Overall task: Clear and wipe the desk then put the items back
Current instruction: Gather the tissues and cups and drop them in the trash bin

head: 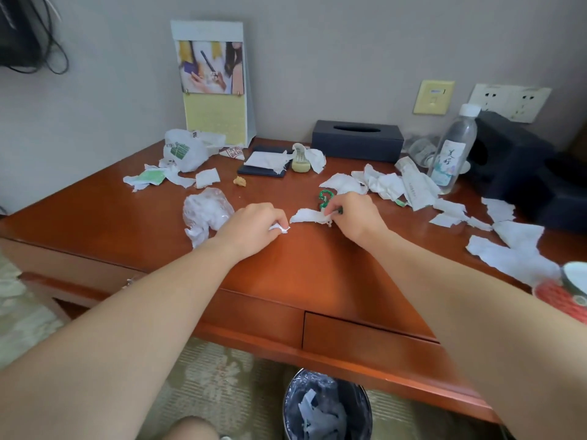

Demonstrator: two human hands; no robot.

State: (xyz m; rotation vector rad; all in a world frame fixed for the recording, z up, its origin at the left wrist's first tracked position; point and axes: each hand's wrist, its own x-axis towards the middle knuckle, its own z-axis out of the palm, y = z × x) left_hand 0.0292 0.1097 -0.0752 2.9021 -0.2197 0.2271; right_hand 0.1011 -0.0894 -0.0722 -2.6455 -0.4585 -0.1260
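White paper scraps (381, 184) litter the desk (301, 265).
Left hand (254, 225) clutches a crumpled scrap (281, 229); right hand (352, 214) pinches a torn strip (309, 215).

One tissue box (357, 144), one upright bottle (452, 150), one waste bin (360, 408).

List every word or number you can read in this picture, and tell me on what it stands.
"美好" (uncertain reading), brush-style characters: label of the water bottle.
Red Chinese print on the paper wrapper: too blurred to read.
Green print on the plastic bag: unreadable.
Standing card and white tube: text too small.
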